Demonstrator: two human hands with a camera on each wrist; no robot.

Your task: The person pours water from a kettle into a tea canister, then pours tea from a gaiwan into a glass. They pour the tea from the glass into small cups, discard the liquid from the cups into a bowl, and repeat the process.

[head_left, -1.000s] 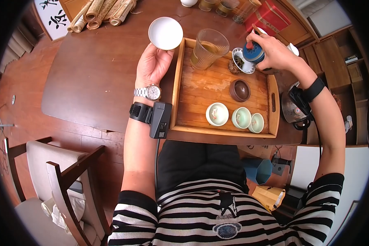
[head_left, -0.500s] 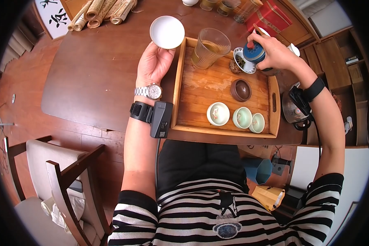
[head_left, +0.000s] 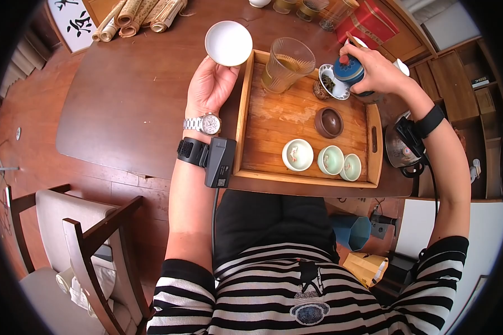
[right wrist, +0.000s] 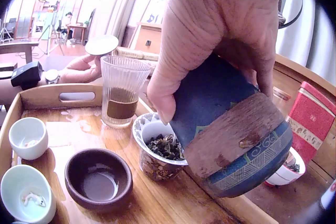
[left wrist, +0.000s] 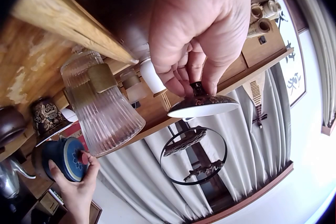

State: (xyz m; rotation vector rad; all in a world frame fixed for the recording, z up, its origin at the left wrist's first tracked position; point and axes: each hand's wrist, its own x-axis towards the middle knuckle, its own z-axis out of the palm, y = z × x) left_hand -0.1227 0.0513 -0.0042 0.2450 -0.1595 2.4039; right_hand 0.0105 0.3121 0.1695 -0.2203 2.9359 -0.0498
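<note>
My left hand (head_left: 212,84) pinches the knob of a lid (left wrist: 203,107), dark on top with a white inside, held to the left of the tray (head_left: 241,111). My right hand (head_left: 377,70) grips a blue teapot (right wrist: 231,129) with a red knob, tilted over the patterned lidded-type bowl (head_left: 334,84). Dark tea leaves (right wrist: 164,148) lie in that bowl, and a thin stream seems to fall there in the right wrist view. A ribbed glass pitcher (head_left: 288,64) stands beside the bowl, with brownish liquid or a band low on it.
A brown cup (head_left: 328,123) and pale green cups (head_left: 297,155) stand on the tray. Beyond are glass cups (head_left: 310,10), a red box (head_left: 369,25) and rolled mats (head_left: 134,17). A metal kettle (head_left: 398,148) stands right of the tray.
The teapot has shifted very slightly to the right, with its tilt over the bowl much the same. The lid has moved a little to the right in my left hand.
</note>
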